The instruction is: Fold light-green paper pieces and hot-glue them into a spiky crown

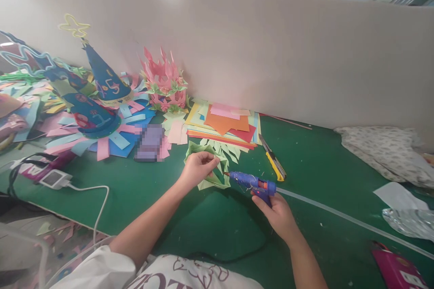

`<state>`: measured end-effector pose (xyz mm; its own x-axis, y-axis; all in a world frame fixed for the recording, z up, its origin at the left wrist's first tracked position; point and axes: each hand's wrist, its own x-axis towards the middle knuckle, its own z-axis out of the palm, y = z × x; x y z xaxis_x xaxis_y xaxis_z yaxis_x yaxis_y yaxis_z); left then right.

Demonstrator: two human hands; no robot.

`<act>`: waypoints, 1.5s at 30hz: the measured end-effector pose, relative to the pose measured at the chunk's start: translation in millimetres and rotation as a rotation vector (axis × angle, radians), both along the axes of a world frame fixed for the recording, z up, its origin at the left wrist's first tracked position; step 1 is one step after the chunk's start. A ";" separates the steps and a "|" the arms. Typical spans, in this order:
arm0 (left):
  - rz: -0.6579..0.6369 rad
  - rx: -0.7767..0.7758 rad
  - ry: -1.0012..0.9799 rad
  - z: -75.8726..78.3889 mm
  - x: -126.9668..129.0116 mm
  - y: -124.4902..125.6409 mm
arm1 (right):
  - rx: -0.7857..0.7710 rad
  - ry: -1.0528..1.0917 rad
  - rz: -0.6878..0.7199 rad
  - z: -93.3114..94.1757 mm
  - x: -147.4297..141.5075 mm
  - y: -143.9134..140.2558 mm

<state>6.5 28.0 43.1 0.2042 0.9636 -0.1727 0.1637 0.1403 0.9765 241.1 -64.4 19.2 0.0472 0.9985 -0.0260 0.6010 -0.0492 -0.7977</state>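
On the left of the green table (142, 185), tall blue paper cone hats (110, 74) stand among loose pastel strips, with a pink and green folded-paper crown (167, 86) to their right, by the pale partition. Nearer the wearer, toward the middle, the left hand (200, 167) reaches in from the lower left over a pale green ring of folded paper (214, 184), which lies on the table in front of the stack of coloured paper sheets (200, 132). Its fingers curl in, thumb and forefinger drawn together above the opening; whether they pinch the paper I cannot tell.

Of the two hands, the left is the nearer to the ring, covering part of its left side. Just right of those fingertips sits the nozzle of a blue plastic glue gun (249, 181), its long axis running nearly sideways, dipping slightly to the right, so that the tip points left at the ring's right wall. Whether tip and paper touch is unclear. Beyond the gun lies a yellow-handled utility knife (275, 165). The right hand (276, 213) wraps its fingers round the gun's grip from below, and a long translucent rod (318, 206) trails from the gun's rear toward the right edge.
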 end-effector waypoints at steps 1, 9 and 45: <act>0.001 0.000 0.000 0.0 0.0 0.2 | 0.000 -0.003 -0.004 0.0 0.6 -0.4; 0.011 0.012 -0.019 2.2 0.2 -1.1 | -0.019 0.016 -0.022 -1.5 5.5 -4.7; -0.063 -0.001 0.043 7.5 1.6 -5.9 | 0.019 -0.043 -0.002 8.4 0.4 -2.2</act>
